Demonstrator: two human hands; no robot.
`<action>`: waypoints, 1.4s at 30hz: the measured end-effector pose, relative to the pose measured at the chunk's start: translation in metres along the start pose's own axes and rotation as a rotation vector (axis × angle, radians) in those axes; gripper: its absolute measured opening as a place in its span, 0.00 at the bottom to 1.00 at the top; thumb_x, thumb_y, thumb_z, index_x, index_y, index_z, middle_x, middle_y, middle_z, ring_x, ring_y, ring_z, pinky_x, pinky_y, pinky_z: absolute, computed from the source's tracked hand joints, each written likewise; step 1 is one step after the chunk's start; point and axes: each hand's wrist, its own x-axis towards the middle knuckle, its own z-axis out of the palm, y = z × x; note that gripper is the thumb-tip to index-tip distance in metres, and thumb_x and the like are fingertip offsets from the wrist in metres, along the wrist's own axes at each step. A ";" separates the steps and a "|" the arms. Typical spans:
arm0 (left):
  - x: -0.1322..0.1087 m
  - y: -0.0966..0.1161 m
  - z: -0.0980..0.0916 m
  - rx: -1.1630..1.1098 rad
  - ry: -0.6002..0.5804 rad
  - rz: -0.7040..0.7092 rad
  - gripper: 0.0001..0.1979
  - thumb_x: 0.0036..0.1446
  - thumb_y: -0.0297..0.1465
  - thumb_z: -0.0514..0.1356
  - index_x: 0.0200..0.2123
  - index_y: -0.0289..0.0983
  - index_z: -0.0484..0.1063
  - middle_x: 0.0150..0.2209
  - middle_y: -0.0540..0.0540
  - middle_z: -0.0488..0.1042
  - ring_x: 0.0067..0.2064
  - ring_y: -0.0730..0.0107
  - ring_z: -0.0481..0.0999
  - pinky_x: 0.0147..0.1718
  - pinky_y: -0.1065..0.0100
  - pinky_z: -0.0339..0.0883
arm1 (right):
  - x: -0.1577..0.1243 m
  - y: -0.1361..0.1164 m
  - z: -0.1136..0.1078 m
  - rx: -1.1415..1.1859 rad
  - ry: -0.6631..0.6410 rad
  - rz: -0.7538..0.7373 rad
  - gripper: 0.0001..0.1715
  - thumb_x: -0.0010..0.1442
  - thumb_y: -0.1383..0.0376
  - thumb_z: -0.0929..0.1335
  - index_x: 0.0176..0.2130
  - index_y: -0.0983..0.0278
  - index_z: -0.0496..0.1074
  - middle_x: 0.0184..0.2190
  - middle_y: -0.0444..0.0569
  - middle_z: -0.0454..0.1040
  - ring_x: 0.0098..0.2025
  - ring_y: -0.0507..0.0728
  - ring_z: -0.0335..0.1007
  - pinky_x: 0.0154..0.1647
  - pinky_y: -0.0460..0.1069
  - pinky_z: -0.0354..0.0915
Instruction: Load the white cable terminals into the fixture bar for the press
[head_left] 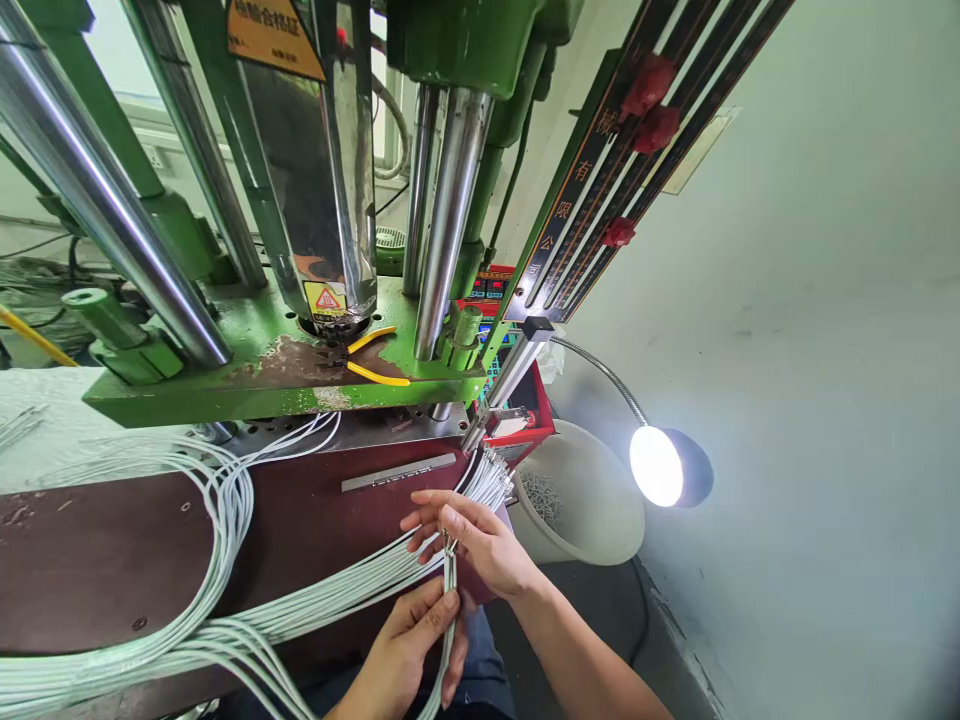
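Both hands are busy at the near edge of the bench (112,560), right where the dark red top ends: the right hand (480,545) pinches the metal tips of a thin bunch of grey wires (448,610), fingers together on the ends, while the left hand (409,645) has its fingers closed around the same bunch just below. The risk here looks like tangling: the held strands run down off the edge and could snag the big wire bundle (225,560) that sweeps across the bench, dragging it along. A loose pinch could also let a tip slip and the ends go uneven. The press (315,230) stands just behind, with yellow-handled pliers (371,358) on its green plate. The held wires look slender, pale grey, limp, with small bright terminals; more terminal ends fan out near the far right corner beside the white bucket (592,500), under a glaring lamp (664,465)
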 end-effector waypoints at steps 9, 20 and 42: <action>-0.002 0.008 0.001 -0.190 0.100 0.011 0.17 0.51 0.45 0.66 0.32 0.35 0.73 0.20 0.50 0.73 0.16 0.76 0.66 0.17 0.74 0.60 | 0.009 -0.012 -0.006 -0.368 -0.082 -0.001 0.34 0.65 0.53 0.66 0.65 0.61 0.58 0.52 0.55 0.75 0.47 0.56 0.76 0.34 0.46 0.71; 0.005 0.018 -0.008 -0.162 0.101 0.095 0.13 0.50 0.39 0.68 0.28 0.35 0.73 0.23 0.49 0.73 0.23 0.73 0.70 0.26 0.70 0.66 | 0.025 -0.037 0.002 -0.734 -0.370 0.023 0.28 0.69 0.52 0.59 0.59 0.63 0.69 0.54 0.52 0.74 0.55 0.57 0.72 0.55 0.50 0.67; -0.003 0.031 -0.018 -0.001 0.122 0.170 0.16 0.54 0.42 0.65 0.24 0.35 0.70 0.20 0.49 0.74 0.19 0.76 0.67 0.23 0.72 0.60 | 0.034 -0.031 -0.003 -0.729 -0.023 0.047 0.19 0.65 0.56 0.64 0.50 0.65 0.71 0.31 0.43 0.72 0.25 0.48 0.64 0.25 0.44 0.61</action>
